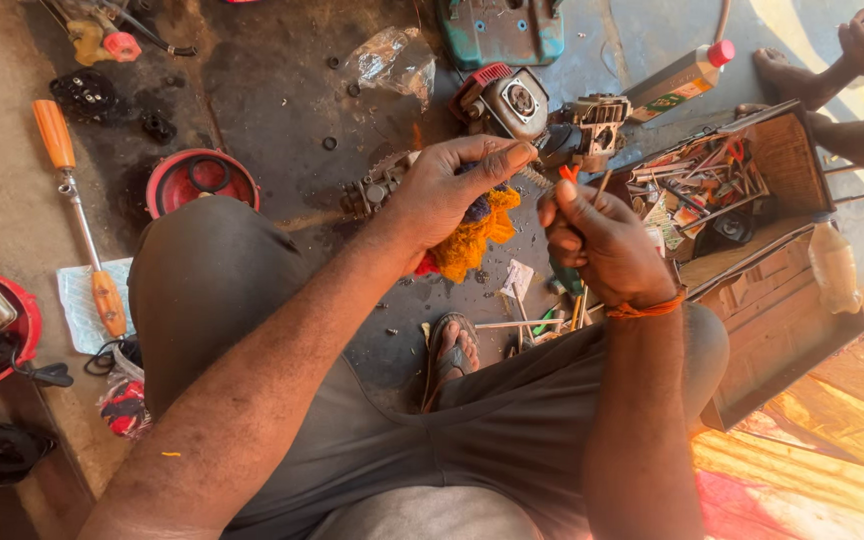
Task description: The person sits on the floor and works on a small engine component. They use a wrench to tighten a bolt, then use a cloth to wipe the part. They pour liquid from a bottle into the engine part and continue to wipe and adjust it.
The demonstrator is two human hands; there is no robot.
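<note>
Head view | our left hand (447, 190) is closed around a frayed yellow-orange rag (477, 238) and a dark metal part | our right hand (602, 245) pinches a thin orange-handled tool (570, 172) at that part | risk, we judge: tool slips, jabbing left fingers, above the wooden box of tools (752, 290).

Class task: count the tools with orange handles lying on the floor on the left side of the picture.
2: one orange-handled tool at upper left, another below it on a pale sheet. More may lie hidden.
</note>
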